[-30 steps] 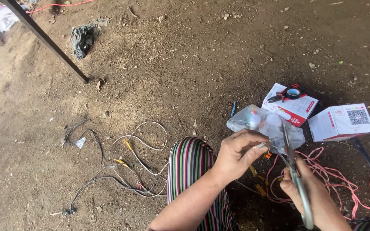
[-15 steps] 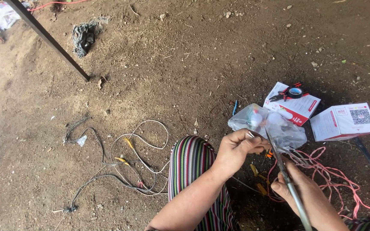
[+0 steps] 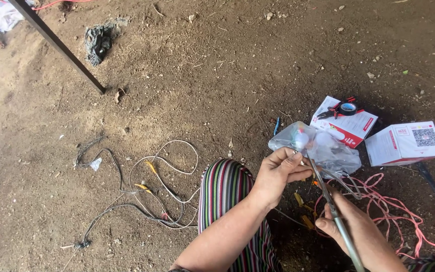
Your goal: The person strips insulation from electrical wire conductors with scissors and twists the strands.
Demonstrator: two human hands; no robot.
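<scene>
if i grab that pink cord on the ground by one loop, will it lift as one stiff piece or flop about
Probably flop: the thin pink cord lies in loose, irregular loops on the bare dirt ground, so it looks limp. It seems light for its length. The loops overlap, so it may snag or drag tangled rather than come up cleanly.

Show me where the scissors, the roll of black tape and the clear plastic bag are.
scissors (image 3: 323, 189): head view, on the metal blades just above the right hand.
roll of black tape (image 3: 348, 108): head view, on the ring of the roll, atop the white and red box.
clear plastic bag (image 3: 336, 153): head view, on its crinkled right side.
</scene>
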